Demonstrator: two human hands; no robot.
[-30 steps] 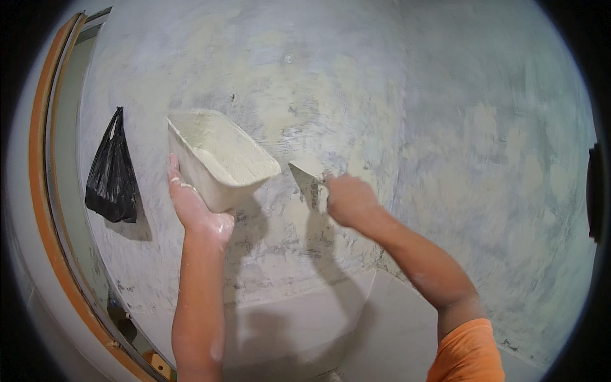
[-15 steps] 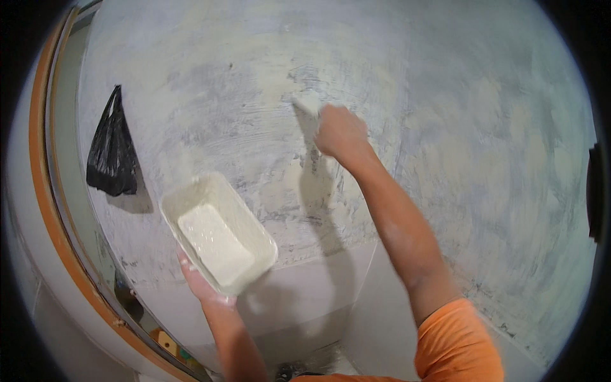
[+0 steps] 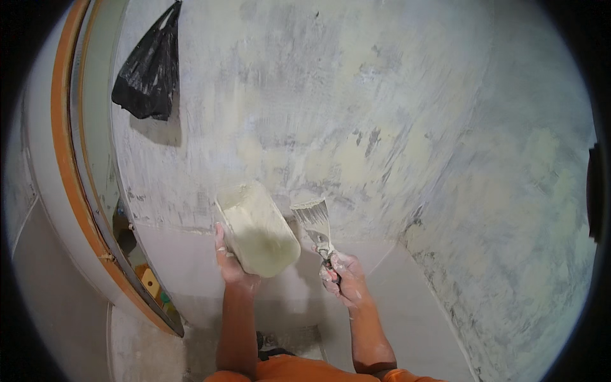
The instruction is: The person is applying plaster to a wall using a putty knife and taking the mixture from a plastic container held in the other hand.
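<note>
My left hand [image 3: 234,264] grips a white rectangular tub [image 3: 280,223] from its left side and underneath, its mouth tilted toward me. Wet whitish filler coats the tub's inside. In my right hand [image 3: 347,280] is a putty knife [image 3: 316,223], its blade pointing up and smeared with filler along the edge and in streaks. The blade is just right of the tub's rim, apart from it. White filler smears cover the fingers of my right hand. Ahead of both hands stands a wall [image 3: 280,108] patchily coated in grey and cream.
A black plastic bag [image 3: 149,70] hangs on the wall at upper left. Left of it runs an orange-edged door frame [image 3: 63,114]. A second wall [image 3: 528,204] meets the first at a corner on the right. Smooth pale panels [image 3: 407,299] line the lower wall.
My right hand has come down from the wall with the putty knife, to beside the tub. The tub has shifted right in view. My view has tipped downward and left.
</note>
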